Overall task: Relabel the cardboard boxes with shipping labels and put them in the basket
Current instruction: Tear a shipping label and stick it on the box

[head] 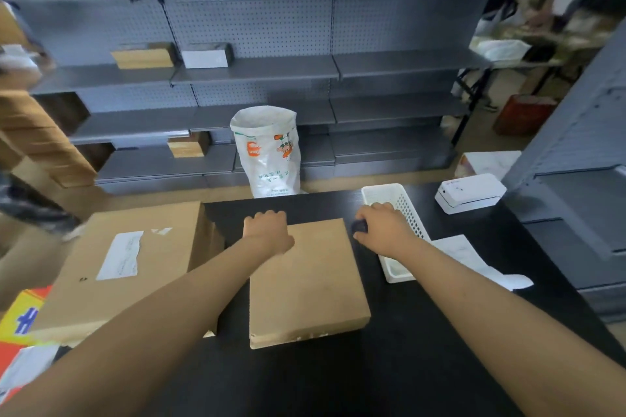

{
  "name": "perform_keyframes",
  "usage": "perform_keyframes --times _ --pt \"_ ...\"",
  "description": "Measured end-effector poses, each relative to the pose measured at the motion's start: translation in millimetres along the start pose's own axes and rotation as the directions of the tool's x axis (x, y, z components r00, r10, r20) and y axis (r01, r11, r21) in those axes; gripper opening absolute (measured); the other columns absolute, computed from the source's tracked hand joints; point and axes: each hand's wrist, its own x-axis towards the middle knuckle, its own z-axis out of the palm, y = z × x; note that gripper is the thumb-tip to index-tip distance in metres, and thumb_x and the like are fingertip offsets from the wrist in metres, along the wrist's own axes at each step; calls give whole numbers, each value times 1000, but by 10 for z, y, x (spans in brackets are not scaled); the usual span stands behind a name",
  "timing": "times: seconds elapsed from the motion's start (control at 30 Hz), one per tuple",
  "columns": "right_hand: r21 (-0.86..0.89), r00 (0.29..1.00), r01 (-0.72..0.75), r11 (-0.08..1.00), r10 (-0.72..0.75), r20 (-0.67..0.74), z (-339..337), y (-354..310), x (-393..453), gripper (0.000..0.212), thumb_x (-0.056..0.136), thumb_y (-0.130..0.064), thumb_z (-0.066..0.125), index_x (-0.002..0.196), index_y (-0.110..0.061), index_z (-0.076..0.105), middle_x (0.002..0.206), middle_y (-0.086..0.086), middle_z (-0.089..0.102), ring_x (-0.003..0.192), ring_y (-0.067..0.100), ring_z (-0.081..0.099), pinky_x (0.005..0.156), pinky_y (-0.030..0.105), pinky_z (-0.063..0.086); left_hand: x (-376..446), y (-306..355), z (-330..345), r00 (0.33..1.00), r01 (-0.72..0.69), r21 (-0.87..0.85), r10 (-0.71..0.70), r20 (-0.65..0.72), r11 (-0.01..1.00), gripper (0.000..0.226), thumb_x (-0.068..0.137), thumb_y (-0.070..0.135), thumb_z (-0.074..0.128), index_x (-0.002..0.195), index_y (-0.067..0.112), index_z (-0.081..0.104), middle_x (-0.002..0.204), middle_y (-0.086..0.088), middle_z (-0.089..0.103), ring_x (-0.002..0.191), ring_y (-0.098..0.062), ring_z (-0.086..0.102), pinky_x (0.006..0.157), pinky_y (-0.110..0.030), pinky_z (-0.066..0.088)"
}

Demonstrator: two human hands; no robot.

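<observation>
Flat cardboard box [306, 281] on the desk [423, 349], blank face up for labelling; left hand [267, 230] curls over its far edge, steadying it; right hand [382, 228] grips a small dark object beside the basket [411, 213]

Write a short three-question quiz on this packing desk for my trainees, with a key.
1. True or false: the flat cardboard box under the left hand shows a label on top.
2. Which lies right of that box: A) the white basket, B) the printed sack?
3. What small dark thing does the right hand hold?

Key: 1 false. 2 A. 3 Too blurred to name.
</observation>
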Motion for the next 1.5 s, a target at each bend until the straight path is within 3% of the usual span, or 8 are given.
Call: perform_keyframes --times 0.2,0.43,0.63,0.93,1.3,1.5 --pt "-28 997 -77 997 76 -19 -207 639 -267 40 90 -39 56 126 -23 51 132 3 52 120 24 46 99 37 38 -27 722 -78 996 -85 -1 85 5 996 45 90 35 53 130 15 46 128 -8 52 118 -29 51 96 -39 40" --pt "-44 992 -123 991 122 -21 -559 1747 -661 34 90 -31 54 122 -20 53 124 4 56 114 23 47 96 37 42 -81 2012 -86 988 -154 -115 153 -22 981 40 91 37 53 125 15 51 121 -6 57 104 -25 58 77 -33 44" --pt "-53 992 -122 991 124 35 -623 2555 -1008 37 91 -32 53 125 -19 52 127 5 53 117 26 44 96 37 40 -230 2974 30 982 -187 -165 186 -22 968 41 94 36 51 130 15 49 128 -6 57 110 -25 58 87 -35 48" --pt "-96 985 -127 987 137 108 -517 3031 -1026 34 93 -28 53 125 -15 52 126 7 56 116 26 50 97 37 44 -135 3319 210 986 -152 -140 160 43 978 39 95 33 49 129 13 50 127 -7 56 113 -27 56 94 -37 46" --pt "-96 972 -71 993 91 216 -255 3320 -634 33 95 -27 48 126 -18 50 132 6 51 123 25 42 100 36 36 362 3726 383 967 -248 -139 254 29 959 27 94 21 47 118 11 54 115 -10 55 103 -26 55 85 -33 47" --pt "-102 947 -8 995 41 320 32 3434 -501 34 94 -24 46 127 -15 49 129 7 52 120 27 43 99 37 38 493 3874 591 963 -212 -129 230 139 969 33 94 24 47 125 13 52 116 -9 55 104 -26 56 88 -35 49"
